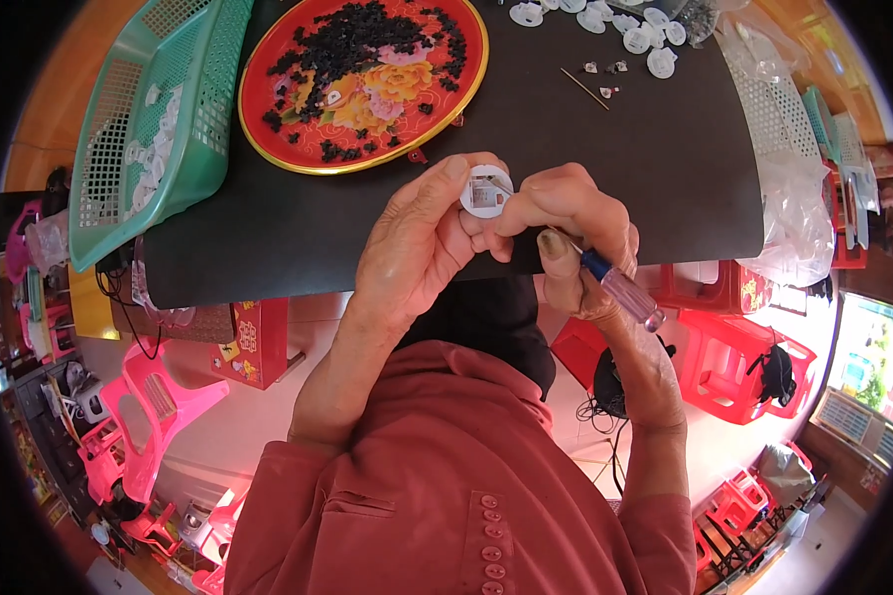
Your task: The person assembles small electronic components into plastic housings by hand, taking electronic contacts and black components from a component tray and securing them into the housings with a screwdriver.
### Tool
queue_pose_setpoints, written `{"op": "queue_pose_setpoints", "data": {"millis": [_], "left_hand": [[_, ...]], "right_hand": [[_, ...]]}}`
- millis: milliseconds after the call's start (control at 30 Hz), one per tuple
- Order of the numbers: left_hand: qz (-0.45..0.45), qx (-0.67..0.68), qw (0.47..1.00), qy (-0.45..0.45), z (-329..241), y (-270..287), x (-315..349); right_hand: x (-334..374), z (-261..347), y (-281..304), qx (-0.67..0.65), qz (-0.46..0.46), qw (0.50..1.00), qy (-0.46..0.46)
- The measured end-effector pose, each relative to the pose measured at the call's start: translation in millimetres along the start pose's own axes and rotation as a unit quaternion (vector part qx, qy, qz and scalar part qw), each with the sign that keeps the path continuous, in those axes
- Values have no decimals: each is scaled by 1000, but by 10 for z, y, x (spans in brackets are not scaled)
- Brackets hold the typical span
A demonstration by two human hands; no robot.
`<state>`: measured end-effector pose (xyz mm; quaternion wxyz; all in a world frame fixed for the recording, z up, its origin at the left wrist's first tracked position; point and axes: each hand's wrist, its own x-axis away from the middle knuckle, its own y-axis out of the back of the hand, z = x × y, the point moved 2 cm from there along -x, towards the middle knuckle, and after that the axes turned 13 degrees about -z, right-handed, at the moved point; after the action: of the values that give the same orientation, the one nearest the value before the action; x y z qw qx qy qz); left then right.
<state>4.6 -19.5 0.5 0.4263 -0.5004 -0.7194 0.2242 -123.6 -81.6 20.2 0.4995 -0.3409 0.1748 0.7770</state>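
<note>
My left hand point(407, 238) pinches a small round white plastic piece point(483, 196) by its edge, above the near edge of the black table. A squarish recess shows in the face of the piece. In my right hand point(577, 208) is a screwdriver point(627, 296) with a clear purplish handle and a blue collar. Its handle points down toward my right forearm, and its shaft is partly hidden by my fingers. A thin metal tip shows at the recess of the white piece, in line with the shaft. My right fingertips are close beside the piece.
A red floral tray point(407, 149) with many small black parts lies beyond my hands. At left stands a green basket point(203, 164) holding white pieces. White round pieces point(661, 63), a thin stick point(585, 89) and tiny metal parts point(607, 92) lie at the far right of the black table point(655, 188).
</note>
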Motion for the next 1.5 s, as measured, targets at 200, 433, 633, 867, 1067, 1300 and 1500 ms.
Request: {"op": "queue_pose_setpoints", "data": {"millis": [200, 433, 633, 867, 1067, 1300, 1500], "left_hand": [[40, -26, 998, -28, 20, 0, -2], [53, -4, 998, -16, 2, 5, 5], [41, -1, 999, -12, -6, 12, -1], [33, -38, 996, -67, 10, -34, 25], [28, -45, 997, -53, 6, -26, -1], [18, -22, 999, -35, -2, -6, 1], [33, 0, 999, -25, -7, -8, 2]], "right_hand": [[8, -18, 75, 24, 24, 999, -18], [10, -48, 69, -19, 5, 1000, -13], [-44, -69, 81, 57, 72, 994, 62], [-6, -37, 94, -8, -34, 990, -139], [13, -67, 103, -62, -49, 983, -168], [-8, -41, 115, -11, -24, 990, -137], [-1, -58, 116, -26, -28, 993, -113]]}}
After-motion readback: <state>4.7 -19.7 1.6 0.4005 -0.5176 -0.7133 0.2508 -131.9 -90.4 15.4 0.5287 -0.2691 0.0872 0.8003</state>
